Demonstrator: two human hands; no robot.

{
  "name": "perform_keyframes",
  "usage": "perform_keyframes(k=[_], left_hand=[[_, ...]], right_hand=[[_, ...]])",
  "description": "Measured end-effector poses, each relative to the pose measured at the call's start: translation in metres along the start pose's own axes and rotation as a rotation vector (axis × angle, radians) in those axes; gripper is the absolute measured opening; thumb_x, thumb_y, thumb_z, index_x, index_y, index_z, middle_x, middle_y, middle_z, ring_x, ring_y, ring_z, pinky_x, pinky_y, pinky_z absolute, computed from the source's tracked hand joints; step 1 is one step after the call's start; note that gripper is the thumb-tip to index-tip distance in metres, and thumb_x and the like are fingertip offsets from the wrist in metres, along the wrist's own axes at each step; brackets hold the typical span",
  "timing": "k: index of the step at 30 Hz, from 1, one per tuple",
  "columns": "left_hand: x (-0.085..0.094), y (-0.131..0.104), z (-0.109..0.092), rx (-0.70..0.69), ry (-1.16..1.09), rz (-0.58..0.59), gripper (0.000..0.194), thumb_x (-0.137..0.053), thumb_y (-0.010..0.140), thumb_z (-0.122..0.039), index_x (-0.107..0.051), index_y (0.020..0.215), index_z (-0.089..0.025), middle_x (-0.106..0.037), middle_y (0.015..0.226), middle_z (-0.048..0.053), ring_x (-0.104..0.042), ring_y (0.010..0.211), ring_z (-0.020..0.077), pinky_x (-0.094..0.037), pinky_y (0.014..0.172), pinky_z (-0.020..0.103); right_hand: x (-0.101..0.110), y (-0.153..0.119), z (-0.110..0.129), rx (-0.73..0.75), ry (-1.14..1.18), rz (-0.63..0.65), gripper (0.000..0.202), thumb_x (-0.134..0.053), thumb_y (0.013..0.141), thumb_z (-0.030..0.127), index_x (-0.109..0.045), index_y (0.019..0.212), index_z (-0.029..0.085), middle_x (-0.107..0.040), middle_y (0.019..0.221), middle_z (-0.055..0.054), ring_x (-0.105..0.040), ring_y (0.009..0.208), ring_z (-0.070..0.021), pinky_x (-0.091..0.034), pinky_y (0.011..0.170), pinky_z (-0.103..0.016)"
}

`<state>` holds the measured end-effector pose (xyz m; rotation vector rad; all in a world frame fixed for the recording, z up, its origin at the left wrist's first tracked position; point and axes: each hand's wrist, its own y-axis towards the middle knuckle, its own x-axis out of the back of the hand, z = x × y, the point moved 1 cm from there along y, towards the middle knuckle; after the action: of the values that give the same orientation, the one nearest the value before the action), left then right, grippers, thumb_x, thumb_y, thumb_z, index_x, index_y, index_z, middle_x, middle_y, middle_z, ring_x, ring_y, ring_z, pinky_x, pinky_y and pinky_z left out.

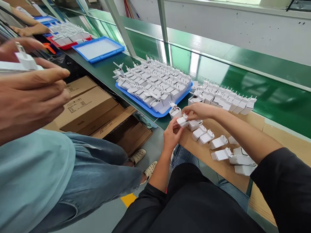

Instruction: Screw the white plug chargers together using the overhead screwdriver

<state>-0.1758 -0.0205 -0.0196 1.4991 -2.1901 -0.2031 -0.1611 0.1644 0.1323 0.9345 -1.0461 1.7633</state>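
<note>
My left hand (170,136) is closed around the lower side of a white plug charger (183,121), near the table's front edge. From above, my right hand (198,111) has its bent fingertips on the pin end of that same charger; its fingers partly cover it. Just behind stands another upright charger (175,112) with its pins up. To the right, several loose chargers (206,137) lie along the brown cardboard (199,147), some partly under my right forearm.
A blue tray (157,113) packed with chargers stands ahead-left, and a block of chargers (222,97) fills the cardboard's back edge. Close on the left, another person's hand (32,98) holds a white charger. Further off are a lidlike blue tray (100,50) and cardboard boxes (87,106).
</note>
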Motion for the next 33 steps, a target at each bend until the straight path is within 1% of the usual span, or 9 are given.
perform_keyframes(k=[3, 6, 8, 11, 14, 19, 22, 28, 33], left_hand=[[-0.001, -0.002, 0.002, -0.022, 0.034, -0.014, 0.05, -0.071, 0.086, -0.037, -0.056, 0.133, -0.026, -0.073, 0.111, 0.006, -0.073, 0.094, 0.0194, -0.06, 0.089, 0.035], [-0.002, -0.005, 0.002, -0.075, 0.065, -0.021, 0.042, -0.068, 0.089, -0.037, -0.061, 0.128, -0.025, -0.073, 0.112, 0.006, -0.072, 0.092, 0.0181, -0.06, 0.088, 0.034], [-0.002, -0.006, 0.002, -0.119, 0.085, -0.015, 0.036, -0.065, 0.091, -0.037, -0.064, 0.125, -0.026, -0.072, 0.118, 0.007, -0.071, 0.098, 0.0188, -0.059, 0.091, 0.035], [-0.002, -0.007, 0.0, -0.167, 0.1, -0.01, 0.034, -0.063, 0.093, -0.036, -0.065, 0.125, -0.027, -0.069, 0.127, 0.006, -0.068, 0.111, 0.0207, -0.058, 0.097, 0.037], [-0.002, -0.007, -0.001, -0.184, 0.121, -0.027, 0.032, -0.063, 0.093, -0.035, -0.067, 0.124, -0.028, -0.069, 0.128, 0.006, -0.068, 0.113, 0.0212, -0.058, 0.096, 0.036], [-0.002, -0.005, -0.004, -0.191, 0.172, -0.027, 0.029, -0.062, 0.094, -0.036, -0.069, 0.12, -0.029, -0.069, 0.127, 0.006, -0.069, 0.111, 0.021, -0.059, 0.094, 0.035], [-0.002, -0.004, -0.004, -0.222, 0.168, -0.03, 0.029, -0.062, 0.094, -0.035, -0.069, 0.121, -0.028, -0.069, 0.127, 0.007, -0.069, 0.111, 0.0215, -0.059, 0.094, 0.035], [0.0, -0.003, -0.001, -0.24, 0.19, -0.035, 0.028, -0.062, 0.094, -0.034, -0.07, 0.119, -0.025, -0.07, 0.127, 0.008, -0.069, 0.113, 0.0214, -0.059, 0.095, 0.034], [0.0, -0.003, -0.001, -0.287, 0.182, -0.071, 0.026, -0.063, 0.094, -0.03, -0.07, 0.118, -0.024, -0.071, 0.125, 0.008, -0.07, 0.111, 0.0209, -0.059, 0.093, 0.032]], right_hand=[[0.001, -0.003, 0.005, 0.012, -0.087, 0.012, 0.033, -0.061, 0.089, 0.026, -0.063, 0.121, 0.018, -0.073, 0.115, -0.01, -0.068, 0.1, -0.0237, -0.048, 0.084, -0.033], [0.002, -0.007, 0.01, 0.03, -0.153, 0.046, 0.034, -0.061, 0.088, 0.022, -0.063, 0.123, 0.019, -0.073, 0.115, -0.009, -0.068, 0.098, -0.0238, -0.047, 0.083, -0.032], [0.003, -0.009, 0.013, 0.023, -0.195, 0.06, 0.036, -0.06, 0.088, 0.02, -0.062, 0.124, 0.019, -0.073, 0.115, -0.008, -0.068, 0.098, -0.0238, -0.046, 0.083, -0.032], [0.003, -0.01, 0.017, 0.0, -0.271, 0.069, 0.037, -0.058, 0.09, 0.021, -0.062, 0.126, 0.016, -0.074, 0.113, -0.01, -0.068, 0.098, -0.0257, -0.045, 0.081, -0.032], [0.003, -0.011, 0.017, -0.016, -0.324, 0.058, 0.038, -0.056, 0.09, 0.022, -0.061, 0.127, 0.015, -0.074, 0.111, -0.012, -0.068, 0.097, -0.0275, -0.044, 0.078, -0.033], [0.003, -0.011, 0.019, -0.032, -0.368, 0.063, 0.04, -0.057, 0.09, 0.022, -0.06, 0.13, 0.016, -0.074, 0.109, -0.012, -0.069, 0.097, -0.0281, -0.041, 0.074, -0.032], [0.004, -0.01, 0.021, -0.046, -0.389, 0.069, 0.039, -0.058, 0.091, 0.023, -0.061, 0.129, 0.015, -0.075, 0.107, -0.013, -0.069, 0.095, -0.0281, -0.04, 0.071, -0.032], [0.003, -0.01, 0.019, -0.017, -0.405, 0.06, 0.038, -0.057, 0.092, 0.025, -0.061, 0.129, 0.017, -0.074, 0.107, -0.013, -0.069, 0.095, -0.0277, -0.04, 0.07, -0.031], [0.003, -0.01, 0.018, 0.004, -0.411, 0.063, 0.037, -0.056, 0.093, 0.027, -0.06, 0.128, 0.017, -0.075, 0.103, -0.012, -0.069, 0.092, -0.0269, -0.038, 0.068, -0.03]])
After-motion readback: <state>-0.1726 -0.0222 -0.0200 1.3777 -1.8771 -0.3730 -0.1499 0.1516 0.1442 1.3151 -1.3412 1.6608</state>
